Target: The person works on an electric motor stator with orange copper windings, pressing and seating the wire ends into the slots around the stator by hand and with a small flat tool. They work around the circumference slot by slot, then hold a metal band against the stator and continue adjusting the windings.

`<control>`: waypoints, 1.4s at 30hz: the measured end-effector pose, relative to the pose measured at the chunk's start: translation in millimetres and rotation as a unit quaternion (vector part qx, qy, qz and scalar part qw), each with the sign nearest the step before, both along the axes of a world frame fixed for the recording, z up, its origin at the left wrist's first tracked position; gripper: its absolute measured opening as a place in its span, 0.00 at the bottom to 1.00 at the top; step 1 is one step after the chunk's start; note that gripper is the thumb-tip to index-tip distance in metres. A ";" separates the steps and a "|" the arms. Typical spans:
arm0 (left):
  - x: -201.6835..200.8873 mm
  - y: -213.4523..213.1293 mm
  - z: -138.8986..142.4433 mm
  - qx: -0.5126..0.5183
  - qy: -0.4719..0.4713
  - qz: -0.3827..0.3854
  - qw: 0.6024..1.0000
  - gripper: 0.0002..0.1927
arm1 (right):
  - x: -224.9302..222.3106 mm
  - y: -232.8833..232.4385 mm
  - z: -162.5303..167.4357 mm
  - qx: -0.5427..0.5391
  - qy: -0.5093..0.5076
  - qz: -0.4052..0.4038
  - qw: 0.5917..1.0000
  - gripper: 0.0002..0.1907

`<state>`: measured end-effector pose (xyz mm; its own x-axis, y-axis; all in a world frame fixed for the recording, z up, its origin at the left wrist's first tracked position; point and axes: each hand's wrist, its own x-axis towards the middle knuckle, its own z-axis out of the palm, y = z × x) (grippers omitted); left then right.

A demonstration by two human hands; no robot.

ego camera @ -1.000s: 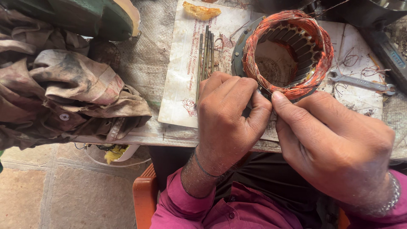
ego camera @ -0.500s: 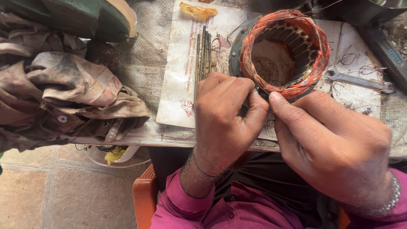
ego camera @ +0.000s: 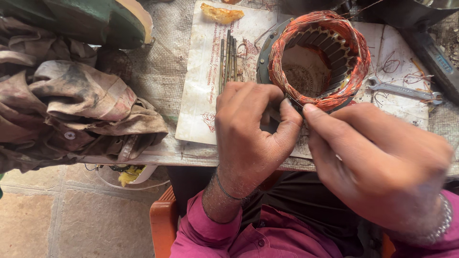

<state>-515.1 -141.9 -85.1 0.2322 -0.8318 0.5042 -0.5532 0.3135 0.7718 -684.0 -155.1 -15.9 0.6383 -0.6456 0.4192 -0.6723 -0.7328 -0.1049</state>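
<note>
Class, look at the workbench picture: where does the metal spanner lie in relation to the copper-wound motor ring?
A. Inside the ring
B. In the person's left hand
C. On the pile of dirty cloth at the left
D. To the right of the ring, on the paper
D: the spanner lies flat on the paper sheet just right of the copper-wound ring, apart from both hands.

The left hand (ego camera: 248,131) is curled knuckles-up, thumb pointing to two o'clock, its tip meeting the right hand (ego camera: 377,165), whose pinched fingertips (ego camera: 310,109) point to ten o'clock.
</note>
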 end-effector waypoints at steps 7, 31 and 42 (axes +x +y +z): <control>0.4 -0.7 0.7 -0.004 0.019 0.001 1.000 0.07 | -9.5 21.5 3.0 0.022 -0.104 -0.060 0.993 0.16; 0.3 -1.6 -0.8 0.014 0.029 -0.021 0.999 0.07 | 11.1 -0.1 0.9 -0.022 -0.001 -0.016 1.000 0.12; -0.5 -1.9 -2.9 -0.006 0.000 -0.019 1.000 0.06 | 12.3 -0.8 1.1 -0.011 0.010 0.011 1.000 0.14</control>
